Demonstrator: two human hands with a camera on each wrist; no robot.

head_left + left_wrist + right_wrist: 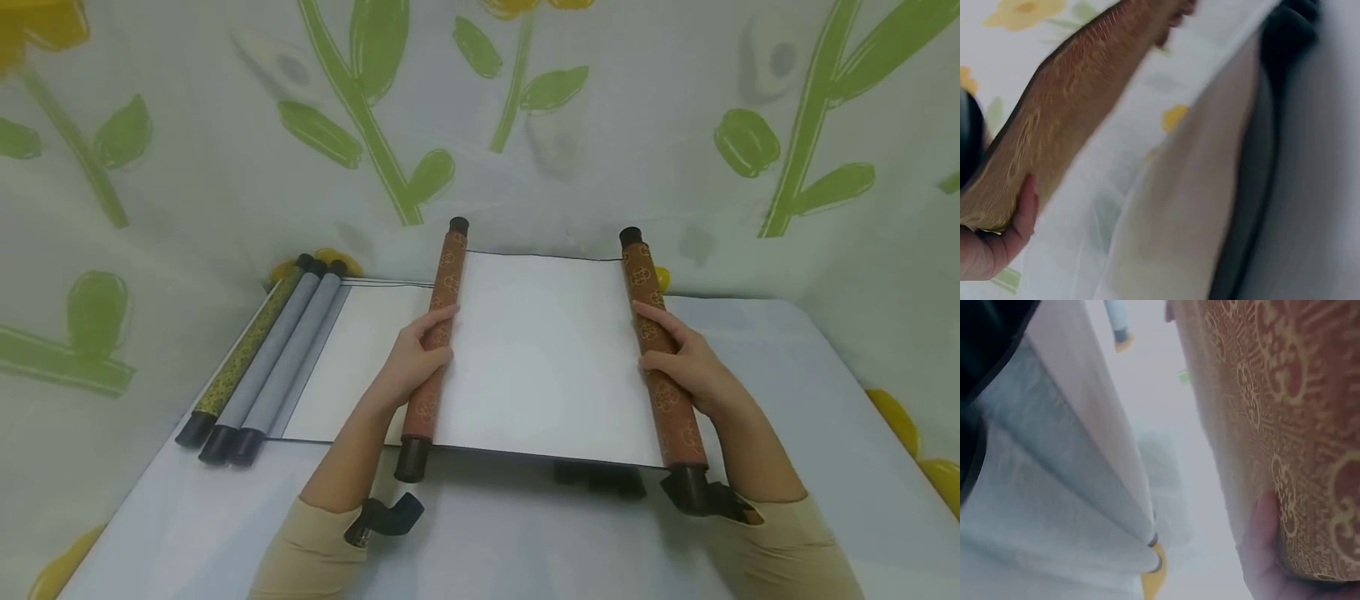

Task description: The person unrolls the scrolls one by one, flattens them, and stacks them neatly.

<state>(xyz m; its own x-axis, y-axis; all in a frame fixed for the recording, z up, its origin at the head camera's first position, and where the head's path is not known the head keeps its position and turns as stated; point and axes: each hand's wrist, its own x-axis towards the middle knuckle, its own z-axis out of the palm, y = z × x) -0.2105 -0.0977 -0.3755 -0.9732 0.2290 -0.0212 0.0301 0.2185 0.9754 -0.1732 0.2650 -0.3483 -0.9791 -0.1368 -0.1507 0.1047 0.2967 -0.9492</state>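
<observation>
A scroll with two red-brown rolls patterned in gold is spread between my hands, its white sheet (551,358) running from one roll to the other. My left hand (408,358) grips the left roll (426,400) near its middle, thumb and fingers around it. On the other side, my right hand (690,362) holds the right roll (671,412) the same way. Black knobs cap both rolls. In the left wrist view the patterned roll (1054,112) slants across, fingers curled at its lower end. The right wrist view shows gold motifs on its roll (1285,412) close up.
To the left lie a green-gold roll (247,354) and two grey rolls (292,358) with black ends, side by side. Another white sheet (360,358) extends from them beneath the held scroll. Dark ends (600,477) show below its near edge. A flowered curtain (600,183) hangs behind the table (787,375).
</observation>
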